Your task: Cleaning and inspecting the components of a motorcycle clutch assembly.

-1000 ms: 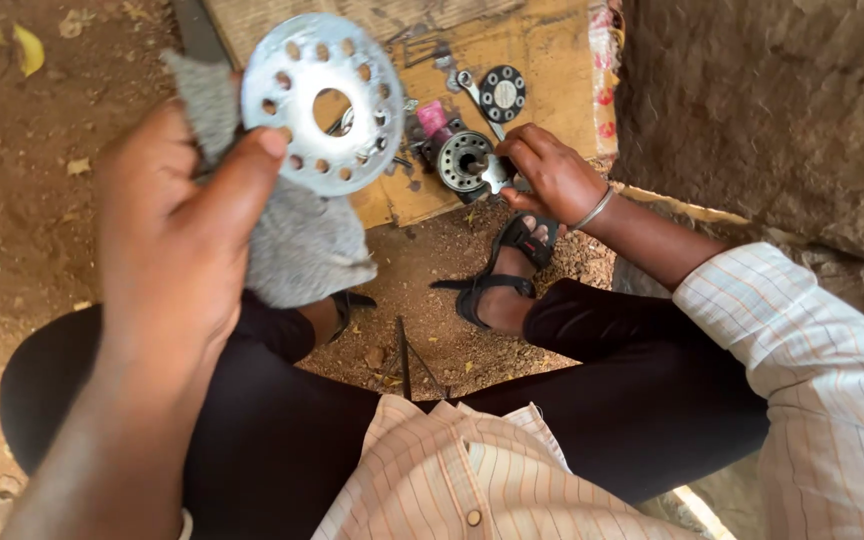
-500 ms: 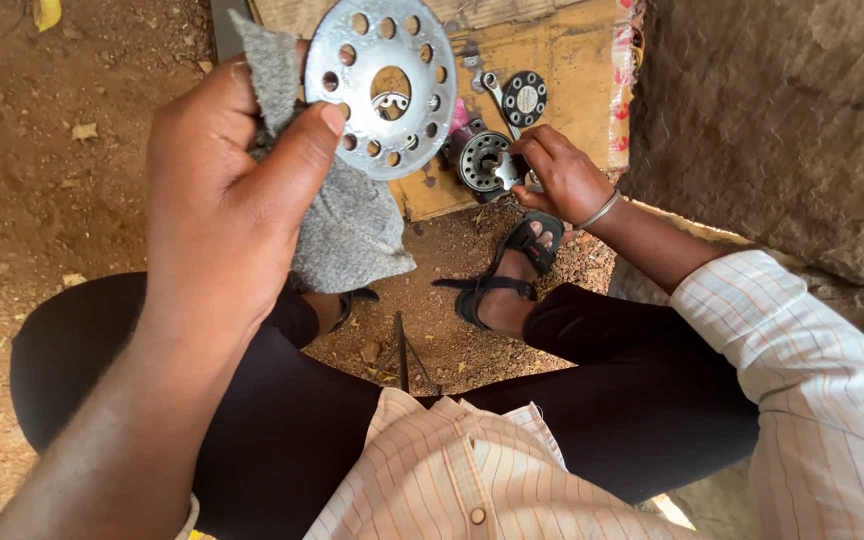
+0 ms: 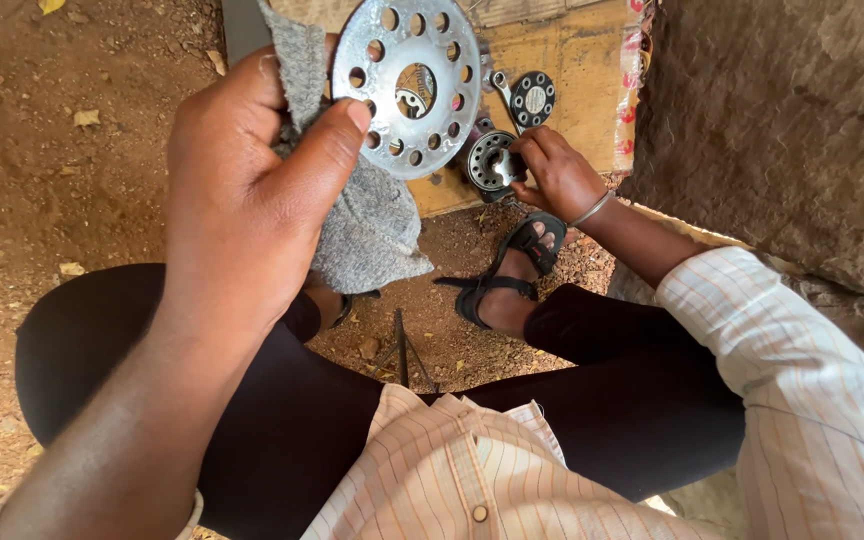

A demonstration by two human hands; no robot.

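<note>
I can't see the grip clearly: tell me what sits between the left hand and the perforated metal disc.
A grey cloth lies between the left hand and the perforated metal disc; only the thumb tip presses the disc's face directly.

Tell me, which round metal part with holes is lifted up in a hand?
The big silver disc, pinched with a grey cloth in the left hand. The smaller dark disc lies on the cardboard.

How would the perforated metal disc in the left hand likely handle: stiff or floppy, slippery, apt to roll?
The perforated metal disc is probably stiff: it holds flat though the left hand pinches only its edge. Its shiny face looks slippery; the grey cloth bunched in that hand may help grip. Being round and thin, it could roll if set on edge.
</note>
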